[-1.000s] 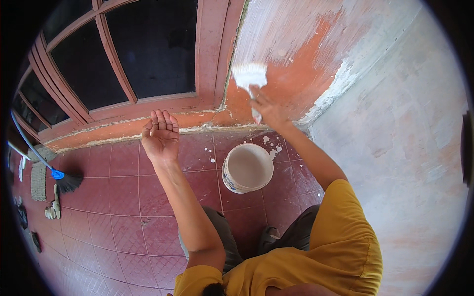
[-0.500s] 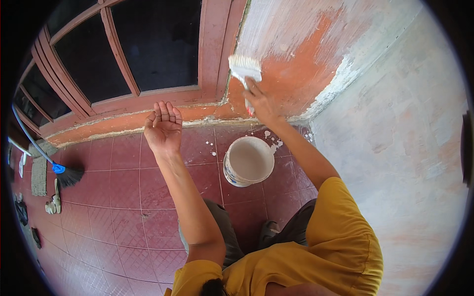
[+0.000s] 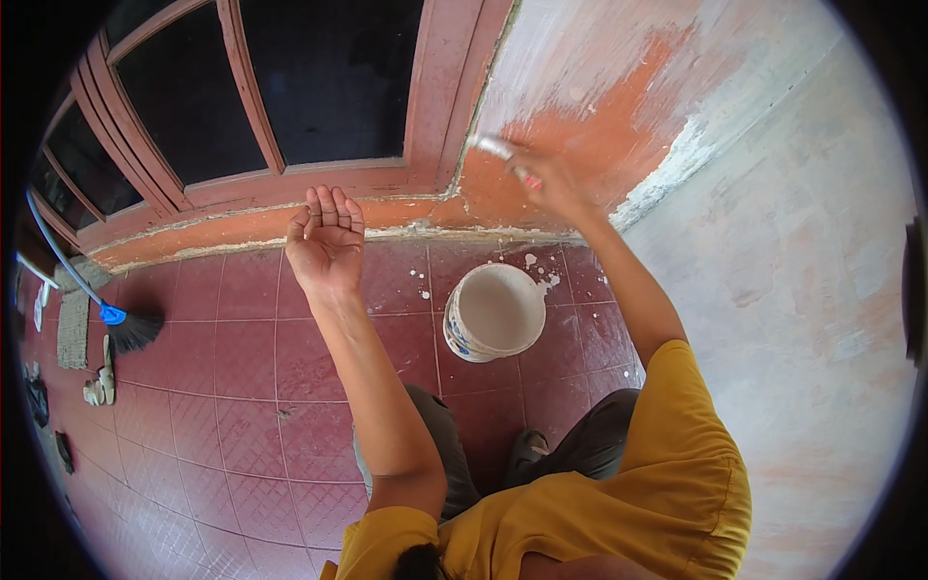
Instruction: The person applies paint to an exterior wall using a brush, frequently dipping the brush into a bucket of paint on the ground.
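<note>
My right hand [image 3: 553, 186] is closed round the handle of a wide paintbrush [image 3: 495, 146], slightly smeared by motion. The brush head is at the orange wall [image 3: 570, 145], close beside the window frame; whether its bristles touch is hard to tell. White streaks cover the upper part of that wall. My left hand [image 3: 327, 244] is held palm up with nothing in it, its fingers stretched and a little curled, in front of the low orange ledge. Below the brush stands a white bucket [image 3: 451, 329] with pale paint inside.
A reddish window frame [image 3: 387, 182] with dark panes fills the upper left. White paint drips spot the red tiled floor [image 3: 232, 358] around the bucket. On the right rises a pale, patchy wall [image 3: 773, 338]. A broom [image 3: 133, 327], a mat [image 3: 72, 329] and footwear [image 3: 101, 387] lie far left.
My right hand has turned the brush from bristles up to pointing left, toward the window frame, and moved slightly right. My left hand stays raised, almost unmoved. The view has shifted a little.
</note>
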The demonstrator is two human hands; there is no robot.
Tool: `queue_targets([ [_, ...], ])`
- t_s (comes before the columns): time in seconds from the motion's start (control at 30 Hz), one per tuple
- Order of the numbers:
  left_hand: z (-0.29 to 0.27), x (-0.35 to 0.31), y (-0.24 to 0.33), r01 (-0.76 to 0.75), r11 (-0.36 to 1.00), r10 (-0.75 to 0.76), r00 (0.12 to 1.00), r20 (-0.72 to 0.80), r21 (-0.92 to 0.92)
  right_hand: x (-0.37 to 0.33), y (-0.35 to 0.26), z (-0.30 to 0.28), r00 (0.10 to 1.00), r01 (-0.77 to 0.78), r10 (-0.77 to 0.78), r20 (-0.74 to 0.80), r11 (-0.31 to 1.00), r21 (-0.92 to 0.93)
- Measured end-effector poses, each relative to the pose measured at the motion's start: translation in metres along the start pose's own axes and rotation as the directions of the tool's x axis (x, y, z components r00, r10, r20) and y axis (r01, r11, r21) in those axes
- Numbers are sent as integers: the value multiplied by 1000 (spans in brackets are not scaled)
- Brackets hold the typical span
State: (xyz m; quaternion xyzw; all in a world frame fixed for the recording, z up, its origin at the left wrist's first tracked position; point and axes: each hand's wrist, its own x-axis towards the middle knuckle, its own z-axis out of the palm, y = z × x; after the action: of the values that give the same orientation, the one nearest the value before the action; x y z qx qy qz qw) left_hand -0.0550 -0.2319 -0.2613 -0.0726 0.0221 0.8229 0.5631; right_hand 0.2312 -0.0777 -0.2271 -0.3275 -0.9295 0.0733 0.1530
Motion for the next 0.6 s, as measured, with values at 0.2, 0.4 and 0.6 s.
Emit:
queue_targets([
  [0.2,-1,4,0,-3,1000,3,1000,-2,3,-8,-29,-16,782,120,-226,-581,969,-216],
  [0.4,1,2,-2,-11,1000,11,1000,-9,14,-19,1,54,964,-114,175,-199,952,285],
  [0.6,2,0,-1,-15,1000,15,1000,-6,5,-2,16,46,916,-89,258,-306,876,473],
])
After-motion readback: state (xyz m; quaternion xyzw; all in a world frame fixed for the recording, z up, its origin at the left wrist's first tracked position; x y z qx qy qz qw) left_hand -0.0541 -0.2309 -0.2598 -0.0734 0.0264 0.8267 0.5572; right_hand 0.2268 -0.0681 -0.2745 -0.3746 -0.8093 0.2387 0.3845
